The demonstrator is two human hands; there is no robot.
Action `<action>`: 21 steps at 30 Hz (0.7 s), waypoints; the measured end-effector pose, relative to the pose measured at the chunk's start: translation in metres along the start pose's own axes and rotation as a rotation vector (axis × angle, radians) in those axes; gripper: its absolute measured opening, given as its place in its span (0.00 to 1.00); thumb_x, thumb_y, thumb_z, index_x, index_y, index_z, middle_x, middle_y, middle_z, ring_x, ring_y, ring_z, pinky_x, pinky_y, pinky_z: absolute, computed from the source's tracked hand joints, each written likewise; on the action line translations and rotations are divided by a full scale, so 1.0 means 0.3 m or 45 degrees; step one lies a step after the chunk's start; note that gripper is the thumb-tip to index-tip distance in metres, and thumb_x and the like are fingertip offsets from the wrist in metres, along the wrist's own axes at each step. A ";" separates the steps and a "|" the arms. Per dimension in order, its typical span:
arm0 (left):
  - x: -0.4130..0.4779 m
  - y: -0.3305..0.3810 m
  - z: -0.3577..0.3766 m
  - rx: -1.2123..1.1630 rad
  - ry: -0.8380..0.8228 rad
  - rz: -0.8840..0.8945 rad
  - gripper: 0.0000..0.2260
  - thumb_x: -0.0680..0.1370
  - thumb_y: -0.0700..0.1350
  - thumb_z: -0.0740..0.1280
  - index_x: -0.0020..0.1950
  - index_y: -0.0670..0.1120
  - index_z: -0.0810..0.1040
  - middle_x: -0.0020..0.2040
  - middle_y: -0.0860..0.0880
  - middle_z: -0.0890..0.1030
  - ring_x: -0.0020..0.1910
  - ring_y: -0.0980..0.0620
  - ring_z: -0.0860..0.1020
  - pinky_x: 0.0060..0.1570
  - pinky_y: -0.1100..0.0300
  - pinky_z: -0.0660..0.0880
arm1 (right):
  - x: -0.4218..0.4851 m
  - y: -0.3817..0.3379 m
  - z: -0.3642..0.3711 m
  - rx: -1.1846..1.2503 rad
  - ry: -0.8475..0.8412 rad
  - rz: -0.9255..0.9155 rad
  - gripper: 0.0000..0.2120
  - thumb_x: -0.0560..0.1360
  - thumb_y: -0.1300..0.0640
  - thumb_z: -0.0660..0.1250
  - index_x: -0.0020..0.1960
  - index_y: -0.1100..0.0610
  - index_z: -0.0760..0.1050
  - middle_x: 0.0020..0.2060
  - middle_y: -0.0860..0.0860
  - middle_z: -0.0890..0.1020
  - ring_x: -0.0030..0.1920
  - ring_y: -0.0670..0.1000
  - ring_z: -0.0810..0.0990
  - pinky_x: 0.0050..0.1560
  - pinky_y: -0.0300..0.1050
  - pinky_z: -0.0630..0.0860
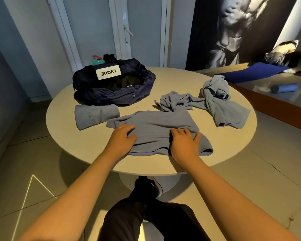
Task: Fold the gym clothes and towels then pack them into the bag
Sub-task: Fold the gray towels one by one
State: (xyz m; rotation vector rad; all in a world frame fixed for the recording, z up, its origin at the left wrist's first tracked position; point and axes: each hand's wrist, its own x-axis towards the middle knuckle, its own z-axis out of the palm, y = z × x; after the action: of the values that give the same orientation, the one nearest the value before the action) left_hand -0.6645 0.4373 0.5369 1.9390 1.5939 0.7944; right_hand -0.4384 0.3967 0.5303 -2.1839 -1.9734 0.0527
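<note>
A grey-blue garment [156, 124] lies partly folded and flat at the near side of the round table [224, 150]. My left hand [122, 138] rests on its left edge with fingers spread. My right hand [185, 141] presses flat on its near right part. To the left lies a folded grey-blue towel [96, 115]. Two crumpled grey-blue cloths sit further back, one [174, 100] in the middle and one [219, 101] at the right. The navy gym bag [115, 84] stands unzipped at the back left of the table.
A teal bottle [96, 60] and a black bottle [109, 57] stand behind the bag. A low wooden bench [268, 101] with a blue mat [250, 73] and a blue roller [284, 88] runs along the right. My crossed legs [146, 206] are below the table's edge.
</note>
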 end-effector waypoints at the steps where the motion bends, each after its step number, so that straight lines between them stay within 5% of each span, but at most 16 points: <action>1: -0.004 0.016 0.016 -0.009 -0.042 0.059 0.21 0.83 0.46 0.64 0.76 0.47 0.70 0.76 0.46 0.68 0.75 0.48 0.66 0.71 0.58 0.62 | 0.000 0.006 -0.011 -0.025 -0.021 0.062 0.28 0.82 0.56 0.59 0.80 0.52 0.56 0.77 0.56 0.64 0.79 0.61 0.53 0.74 0.74 0.40; 5: 0.012 0.055 0.038 -0.169 -0.044 0.111 0.18 0.84 0.49 0.62 0.74 0.49 0.73 0.73 0.50 0.73 0.69 0.51 0.72 0.63 0.64 0.67 | -0.003 -0.024 -0.022 0.235 0.251 -0.156 0.22 0.79 0.60 0.63 0.73 0.54 0.70 0.68 0.56 0.75 0.72 0.60 0.66 0.73 0.62 0.59; 8: 0.028 0.055 0.030 -0.298 0.207 0.120 0.14 0.85 0.44 0.59 0.68 0.48 0.79 0.66 0.48 0.79 0.57 0.52 0.78 0.53 0.63 0.75 | -0.016 -0.115 -0.010 0.668 0.147 -0.394 0.16 0.83 0.55 0.61 0.69 0.53 0.74 0.63 0.54 0.77 0.65 0.55 0.72 0.63 0.52 0.72; 10: 0.043 0.014 0.024 -0.157 0.353 0.064 0.16 0.83 0.40 0.58 0.65 0.50 0.80 0.62 0.49 0.79 0.57 0.50 0.77 0.54 0.57 0.75 | -0.016 -0.167 0.014 0.693 -0.024 -0.422 0.18 0.83 0.50 0.61 0.71 0.52 0.73 0.63 0.53 0.77 0.63 0.54 0.73 0.62 0.51 0.73; 13: 0.053 -0.052 0.026 0.276 0.374 -0.038 0.17 0.80 0.41 0.60 0.68 0.51 0.76 0.64 0.45 0.79 0.60 0.40 0.75 0.59 0.44 0.74 | 0.005 -0.205 0.041 0.446 0.011 -0.303 0.17 0.81 0.49 0.61 0.67 0.53 0.75 0.60 0.53 0.76 0.62 0.56 0.72 0.61 0.51 0.70; 17: 0.057 -0.047 0.050 0.216 0.311 0.049 0.12 0.80 0.46 0.62 0.61 0.49 0.80 0.59 0.47 0.81 0.56 0.42 0.77 0.57 0.44 0.74 | 0.031 -0.267 0.030 0.310 0.163 -0.212 0.14 0.79 0.51 0.60 0.61 0.54 0.76 0.55 0.54 0.76 0.58 0.58 0.72 0.60 0.54 0.66; 21: 0.063 -0.064 0.046 0.122 0.330 -0.003 0.14 0.79 0.49 0.65 0.65 0.53 0.78 0.65 0.49 0.78 0.65 0.44 0.72 0.64 0.46 0.71 | 0.032 -0.276 0.087 0.437 0.237 -0.365 0.12 0.82 0.52 0.59 0.56 0.56 0.78 0.50 0.55 0.76 0.54 0.58 0.73 0.54 0.53 0.70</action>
State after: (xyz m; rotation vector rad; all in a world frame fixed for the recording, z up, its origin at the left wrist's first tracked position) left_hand -0.6651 0.4592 0.5161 1.9636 1.8135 1.0203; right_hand -0.5228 0.4168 0.5198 -1.6228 -1.9803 0.1300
